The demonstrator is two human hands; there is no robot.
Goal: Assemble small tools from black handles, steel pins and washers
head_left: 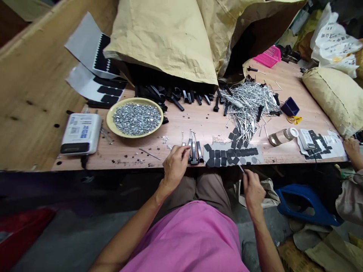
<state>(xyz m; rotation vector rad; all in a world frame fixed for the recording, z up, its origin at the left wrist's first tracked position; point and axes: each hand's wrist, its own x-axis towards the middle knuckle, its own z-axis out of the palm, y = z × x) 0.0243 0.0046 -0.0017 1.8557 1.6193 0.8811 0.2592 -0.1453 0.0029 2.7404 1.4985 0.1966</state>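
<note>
Thin pin (241,168) is held by R hand (253,191), fingers narrow, just off tabletop (198,128) edge. L hand (176,165) is narrow, fingertips touching black plastic pcs (193,153) w/ metal pins (190,136), near edge. Black pads (229,155) on grey sheet (256,158) are just beside; nail pile (249,109) behind.

Pink shirt (184,238), tan paper sack (161,37), black pads (232,153) on grey backing sheet (256,159), silver nuts (137,119) in yellow plate (109,121) (far sheet (99,56) has black zigzag edge), magenta basket (268,56).
</note>
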